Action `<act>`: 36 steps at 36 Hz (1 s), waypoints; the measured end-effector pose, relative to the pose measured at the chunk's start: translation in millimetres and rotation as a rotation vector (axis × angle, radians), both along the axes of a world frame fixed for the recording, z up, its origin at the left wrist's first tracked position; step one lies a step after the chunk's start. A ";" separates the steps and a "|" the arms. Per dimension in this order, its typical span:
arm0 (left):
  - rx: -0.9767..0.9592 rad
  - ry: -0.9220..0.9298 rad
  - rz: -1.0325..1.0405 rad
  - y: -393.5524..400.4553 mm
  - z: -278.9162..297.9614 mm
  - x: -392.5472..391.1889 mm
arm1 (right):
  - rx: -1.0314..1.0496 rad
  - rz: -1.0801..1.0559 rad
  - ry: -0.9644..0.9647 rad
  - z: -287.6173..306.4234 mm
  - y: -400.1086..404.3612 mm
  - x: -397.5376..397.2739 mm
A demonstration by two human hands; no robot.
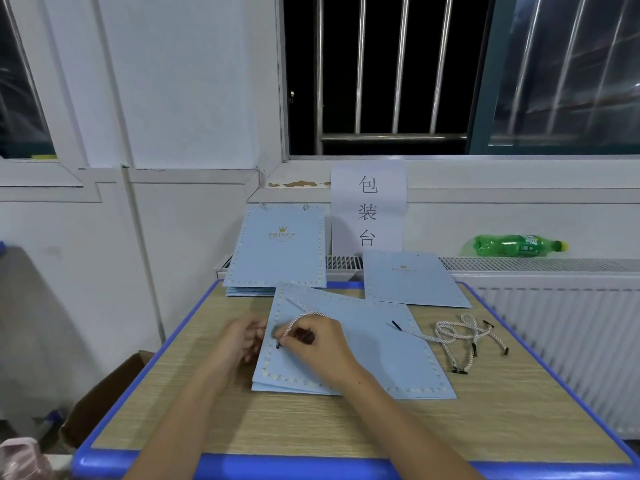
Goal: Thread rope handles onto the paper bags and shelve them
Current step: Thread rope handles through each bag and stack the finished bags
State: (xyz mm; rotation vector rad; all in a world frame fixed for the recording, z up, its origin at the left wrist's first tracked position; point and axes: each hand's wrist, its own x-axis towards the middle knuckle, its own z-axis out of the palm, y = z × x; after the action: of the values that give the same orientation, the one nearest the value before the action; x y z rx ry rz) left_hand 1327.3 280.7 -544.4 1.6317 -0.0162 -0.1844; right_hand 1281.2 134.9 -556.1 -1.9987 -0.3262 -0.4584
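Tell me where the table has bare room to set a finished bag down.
Bare wood runs along the near blue table edge, below the flat bag and both hands. A smaller patch lies near right, below the loose ropes. The far side is crowded with the bag stack.

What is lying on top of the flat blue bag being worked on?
On the bag: the right hand pinching a rope handle, and one black-tipped rope end. The hand covers the hole being threaded.
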 end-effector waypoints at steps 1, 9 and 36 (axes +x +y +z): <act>-0.051 0.030 0.017 -0.3 1.2 0.2 | -0.005 0.002 -0.012 0.0 0.6 -0.9; -0.074 0.026 -0.063 3.7 -2.7 -1.9 | -0.287 -0.032 -0.151 -5.3 2.8 2.2; 0.013 -0.153 -0.579 10.2 2.2 -12.5 | 0.073 -0.037 -0.034 -4.3 -4.5 -0.8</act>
State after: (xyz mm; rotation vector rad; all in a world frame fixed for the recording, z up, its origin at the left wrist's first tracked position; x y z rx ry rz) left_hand 1314.8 291.0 -542.2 1.6158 -0.6088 -0.5015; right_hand 1280.3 130.4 -560.4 -1.9307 -0.2903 -0.5214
